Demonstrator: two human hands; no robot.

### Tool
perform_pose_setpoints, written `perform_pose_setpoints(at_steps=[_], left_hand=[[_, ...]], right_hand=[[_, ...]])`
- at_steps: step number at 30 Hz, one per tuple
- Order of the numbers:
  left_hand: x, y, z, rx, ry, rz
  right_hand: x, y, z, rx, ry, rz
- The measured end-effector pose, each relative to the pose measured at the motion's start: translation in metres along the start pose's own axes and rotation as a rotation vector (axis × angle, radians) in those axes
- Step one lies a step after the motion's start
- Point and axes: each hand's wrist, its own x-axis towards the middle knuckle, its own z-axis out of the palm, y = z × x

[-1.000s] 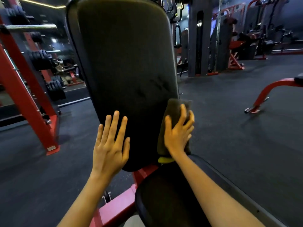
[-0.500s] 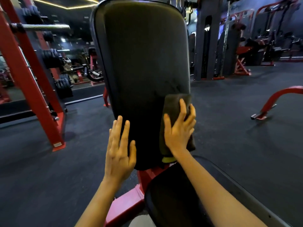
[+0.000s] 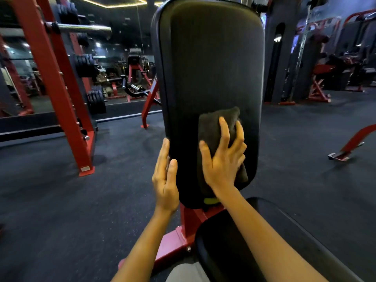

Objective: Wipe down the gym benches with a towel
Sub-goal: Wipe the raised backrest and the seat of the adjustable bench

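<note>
The black padded backrest (image 3: 211, 64) of a gym bench stands upright in front of me on a red frame (image 3: 183, 235), with the black seat pad (image 3: 227, 251) below it. A dark folded towel (image 3: 213, 129) with a yellow-green tag lies flat against the lower part of the backrest. My right hand (image 3: 223, 159) presses the towel onto the pad with spread fingers. My left hand (image 3: 165, 178) rests with straight fingers along the backrest's left edge.
A red squat rack (image 3: 61, 94) with stacked weight plates (image 3: 95, 100) stands at the left. Another red bench foot (image 3: 350, 145) lies on the dark floor at the right. More red machines (image 3: 319, 82) stand at the back right.
The towel and my right hand have slid left, from the backrest's right edge toward its middle. My left hand has shifted from the pad's face to its left edge.
</note>
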Motion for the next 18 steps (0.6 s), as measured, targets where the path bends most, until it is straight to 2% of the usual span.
perform_pose_setpoints(at_steps=[1, 3, 7, 8, 9, 12, 14, 16, 18], left_hand=[[0.001, 0.0, -0.001, -0.028, -0.009, -0.012], [0.001, -0.001, -0.006, -0.088, -0.006, -0.036], [-0.008, -0.001, -0.01, -0.18, 0.007, -0.108], [-0.01, -0.001, -0.01, -0.198, 0.012, -0.126], [-0.013, -0.002, -0.012, -0.214, 0.015, -0.139], [-0.019, -0.001, -0.015, -0.227, 0.012, -0.161], [-0.021, 0.001, -0.017, -0.237, 0.013, -0.179], [-0.021, 0.004, -0.019, -0.282, 0.03, -0.211], [-0.019, 0.009, -0.021, -0.344, 0.073, -0.276]], right_hand=[[0.004, -0.013, 0.002, 0.009, 0.009, 0.022], [0.002, -0.026, 0.005, -0.034, 0.001, -0.068], [-0.027, 0.008, 0.002, -0.21, -0.097, -0.508], [-0.032, 0.019, 0.0, -0.241, -0.112, -0.555], [-0.034, 0.024, -0.001, -0.238, -0.115, -0.524], [-0.02, 0.001, 0.0, -0.088, -0.037, -0.169], [-0.004, -0.024, 0.005, -0.014, 0.004, -0.071], [0.002, -0.034, 0.01, -0.07, 0.005, -0.196], [-0.006, -0.025, 0.011, -0.172, -0.019, -0.408]])
